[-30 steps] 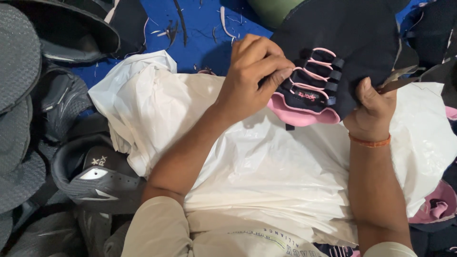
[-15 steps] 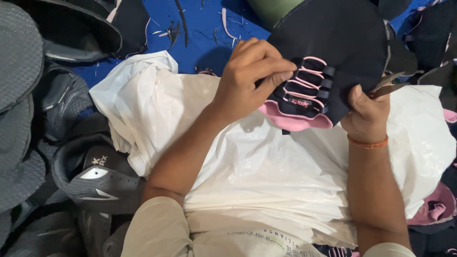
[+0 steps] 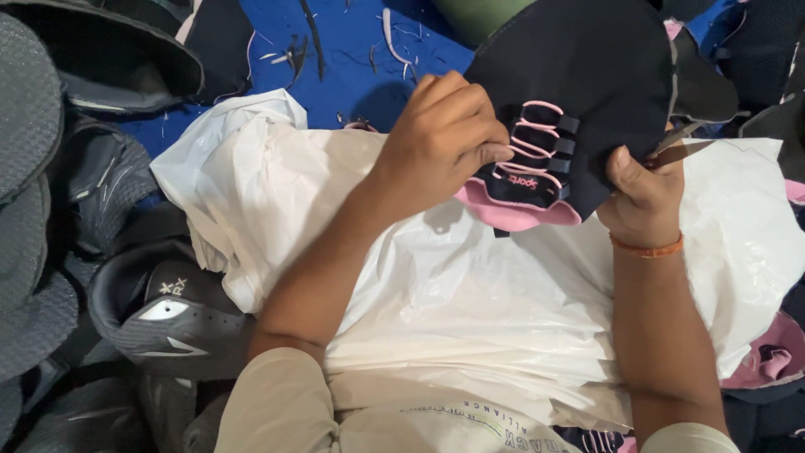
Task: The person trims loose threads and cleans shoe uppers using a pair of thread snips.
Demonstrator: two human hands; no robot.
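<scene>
At the far left lie flat grey shoe soles (image 3: 29, 168) with a fine dotted, mesh-like grain, stacked in curved, overlapping slabs. Just beside them sits a heap of dark grey knitted shoe uppers (image 3: 172, 315), ribbed in texture, one showing a glossy white patch. Behind these stretches a bright blue cloth surface (image 3: 352, 50) littered with thin dark and pale trimmings. Spread over the lap is a crinkled white plastic sheet (image 3: 470, 302), thin and glossy, bunched into soft folds at its left edge. The left hand (image 3: 440, 143) comes up across this sheet with its fingers curled and pinched on the lacing area of a black fabric shoe upper with pink laces and pink padded edge (image 3: 579, 75), which is held above the sheet at the upper right of the view. That upper is smooth and matte, broadly rounded at the top, with pink cord threaded through a row of black loops and a soft pink rim at its lower edge. The right hand (image 3: 641, 197), with an orange thread band at the wrist, grips the upper's lower right edge, thumb pressed on the front. At the far right edge lie more pink-and-black fabric pieces (image 3: 767, 361).
</scene>
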